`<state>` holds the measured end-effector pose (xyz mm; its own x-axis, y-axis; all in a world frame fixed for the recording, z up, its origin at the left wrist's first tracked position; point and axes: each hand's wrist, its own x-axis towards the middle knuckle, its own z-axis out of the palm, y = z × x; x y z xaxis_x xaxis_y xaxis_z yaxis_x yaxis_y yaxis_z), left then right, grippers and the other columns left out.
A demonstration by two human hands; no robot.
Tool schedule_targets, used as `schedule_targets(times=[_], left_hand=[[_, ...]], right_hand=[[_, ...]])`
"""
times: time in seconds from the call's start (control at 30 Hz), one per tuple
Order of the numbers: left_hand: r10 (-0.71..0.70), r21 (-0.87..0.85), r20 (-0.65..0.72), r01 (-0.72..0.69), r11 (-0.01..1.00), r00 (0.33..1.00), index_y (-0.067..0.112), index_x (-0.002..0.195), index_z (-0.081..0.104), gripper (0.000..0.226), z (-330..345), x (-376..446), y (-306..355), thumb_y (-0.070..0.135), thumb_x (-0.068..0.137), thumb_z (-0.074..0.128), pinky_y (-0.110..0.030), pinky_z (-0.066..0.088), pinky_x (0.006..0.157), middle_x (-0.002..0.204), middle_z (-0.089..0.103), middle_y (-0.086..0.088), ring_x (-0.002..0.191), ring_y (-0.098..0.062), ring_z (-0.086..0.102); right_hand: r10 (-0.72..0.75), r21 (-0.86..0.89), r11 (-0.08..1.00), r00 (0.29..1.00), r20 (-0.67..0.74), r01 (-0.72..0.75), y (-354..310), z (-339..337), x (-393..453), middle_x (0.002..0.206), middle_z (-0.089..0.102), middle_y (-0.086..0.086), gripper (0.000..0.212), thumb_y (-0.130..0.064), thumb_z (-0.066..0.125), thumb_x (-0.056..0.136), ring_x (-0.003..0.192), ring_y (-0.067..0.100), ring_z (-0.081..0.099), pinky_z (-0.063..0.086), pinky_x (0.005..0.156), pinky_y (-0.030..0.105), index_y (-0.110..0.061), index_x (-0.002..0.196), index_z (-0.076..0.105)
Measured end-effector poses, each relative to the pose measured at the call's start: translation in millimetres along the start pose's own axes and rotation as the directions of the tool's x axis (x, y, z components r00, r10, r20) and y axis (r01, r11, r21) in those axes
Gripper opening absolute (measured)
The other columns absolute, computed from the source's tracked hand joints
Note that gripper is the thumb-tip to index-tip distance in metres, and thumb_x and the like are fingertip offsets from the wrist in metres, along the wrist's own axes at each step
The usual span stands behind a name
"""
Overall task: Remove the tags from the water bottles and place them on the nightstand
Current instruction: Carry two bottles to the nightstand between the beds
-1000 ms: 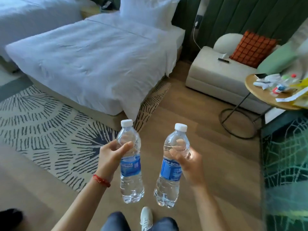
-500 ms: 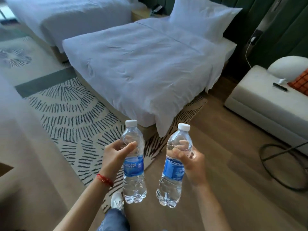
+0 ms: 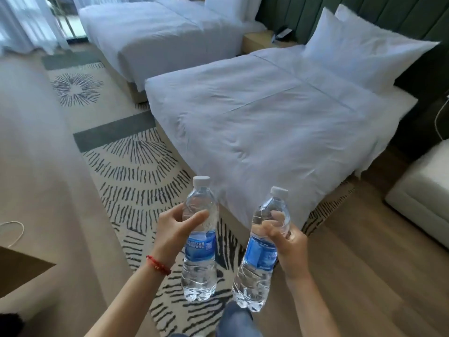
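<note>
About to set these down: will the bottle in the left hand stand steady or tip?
The left bottle looks full, so probably bottom-heavy enough to stand. It is tall and narrow, so a nudge could tip it. Its thin clear wall likely dents under the left hand.

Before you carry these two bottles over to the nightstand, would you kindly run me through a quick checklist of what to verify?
1. Left hand firmly around the clear plastic water bottle with white cap: ok.
2. Right hand firmly around the second clear, blue-labelled bottle: ok.
3. Both white caps on: ok.
4. Bottles apart, not knocking together: ok.
5. Tags on the bottles: cannot tell; only the blue labels show.
6. Room on the light wooden nightstand between the two white beds: cannot tell; a dark object sits on it, and it is far off.
</note>
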<state>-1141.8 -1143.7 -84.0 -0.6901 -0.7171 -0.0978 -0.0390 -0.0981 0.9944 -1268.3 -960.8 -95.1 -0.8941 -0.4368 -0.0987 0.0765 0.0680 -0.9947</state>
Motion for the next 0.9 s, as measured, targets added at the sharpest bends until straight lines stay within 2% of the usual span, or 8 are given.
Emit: schedule_targets(times=[0.1, 0.27, 0.37, 0.47, 0.57, 0.63, 0.83, 0.9], left_hand=[[-0.040, -0.038, -0.067, 0.038, 0.999, 0.997, 0.028, 0.069, 0.073, 0.011, -15.0, 45.0, -2.3, 0.033, 0.060, 0.078, -0.015, 0.052, 0.053, 0.067, 0.073, 0.005, 0.061, -0.011, 0.069], [-0.093, -0.103, -0.175, 0.076, 0.992, 0.980, 0.018, 0.079, 0.068, 0.045, -35.9, 124.8, -7.0, 0.049, 0.047, 0.073, -0.019, 0.054, 0.055, 0.068, 0.074, 0.002, 0.064, -0.014, 0.070], [-0.130, -0.135, -0.229, 0.100, 0.986, 0.965, 0.016, 0.087, 0.067, 0.059, -46.9, 176.7, -3.2, 0.052, 0.042, 0.076, -0.021, 0.055, 0.056, 0.071, 0.074, -0.002, 0.066, -0.016, 0.070], [-0.160, -0.168, -0.268, 0.117, 0.979, 0.950, 0.014, 0.085, 0.067, 0.049, -55.6, 227.2, 5.2, 0.044, 0.050, 0.081, -0.023, 0.056, 0.057, 0.076, 0.073, -0.009, 0.068, -0.022, 0.070], [-0.152, -0.173, -0.320, 0.101, 0.980, 0.935, 0.010, 0.085, 0.067, 0.042, -68.3, 277.2, 16.4, 0.034, 0.054, 0.083, -0.021, 0.054, 0.053, 0.071, 0.073, -0.005, 0.064, -0.018, 0.070], [-0.157, -0.191, -0.346, 0.094, 0.977, 0.925, 0.005, 0.088, 0.066, 0.044, -80.7, 304.1, 21.2, 0.035, 0.057, 0.076, -0.020, 0.054, 0.053, 0.070, 0.072, -0.005, 0.062, -0.016, 0.069], [-0.150, -0.206, -0.389, 0.073, 0.976, 0.909, 0.005, 0.088, 0.066, 0.057, -136.6, 383.4, 27.0, 0.042, 0.048, 0.083, -0.021, 0.055, 0.054, 0.068, 0.073, -0.003, 0.064, -0.017, 0.069], [-0.154, -0.210, -0.395, 0.075, 0.975, 0.906, 0.005, 0.089, 0.066, 0.071, -161.3, 414.8, 29.2, 0.051, 0.039, 0.083, -0.019, 0.053, 0.053, 0.067, 0.073, -0.001, 0.062, -0.014, 0.069]], right_hand=[[0.001, -0.024, 1.000, 0.999, 0.033, 0.000, -4.5, 27.2, 45.7, 0.075, 0.074, -0.012, 0.059, -0.053, 0.075, 0.046, 0.068, 0.004, 0.070, 0.049, 0.056, 0.011, -0.019, 0.093, 0.065], [0.004, -0.042, 0.999, 0.994, 0.109, 0.001, -10.7, 75.5, 128.9, 0.070, 0.073, -0.010, 0.047, -0.052, 0.073, 0.049, 0.063, 0.004, 0.068, 0.048, 0.052, 0.012, -0.020, 0.083, 0.067], [0.022, -0.038, 0.999, 0.986, 0.166, -0.016, -15.4, 107.4, 182.9, 0.070, 0.073, -0.008, 0.048, -0.053, 0.073, 0.047, 0.063, 0.005, 0.068, 0.050, 0.054, 0.015, -0.019, 0.081, 0.067], [0.019, -0.044, 0.999, 0.976, 0.216, -0.010, -24.6, 140.2, 231.9, 0.067, 0.072, -0.011, 0.050, -0.054, 0.074, 0.045, 0.059, 0.001, 0.066, 0.049, 0.051, 0.012, -0.019, 0.079, 0.066], [0.019, -0.067, 0.998, 0.966, 0.258, -0.002, -31.7, 175.9, 285.3, 0.060, 0.070, -0.011, 0.032, -0.035, 0.083, 0.058, 0.055, -0.002, 0.064, 0.046, 0.048, 0.009, -0.017, 0.079, 0.067], [0.042, -0.083, 0.996, 0.958, 0.283, -0.019, -33.5, 200.1, 315.3, 0.061, 0.070, -0.013, 0.014, -0.019, 0.075, 0.070, 0.059, -0.001, 0.066, 0.047, 0.050, 0.009, -0.020, 0.081, 0.065], [0.053, -0.104, 0.994, 0.935, 0.351, -0.017, -38.5, 286.5, 385.9, 0.066, 0.071, -0.015, 0.009, -0.020, 0.073, 0.073, 0.061, 0.001, 0.067, 0.047, 0.050, 0.009, -0.023, 0.077, 0.066], [0.062, -0.088, 0.996, 0.928, 0.366, -0.031, -39.6, 322.5, 406.7, 0.065, 0.072, -0.013, 0.009, -0.021, 0.073, 0.071, 0.061, 0.002, 0.067, 0.048, 0.050, 0.010, -0.021, 0.077, 0.066]])
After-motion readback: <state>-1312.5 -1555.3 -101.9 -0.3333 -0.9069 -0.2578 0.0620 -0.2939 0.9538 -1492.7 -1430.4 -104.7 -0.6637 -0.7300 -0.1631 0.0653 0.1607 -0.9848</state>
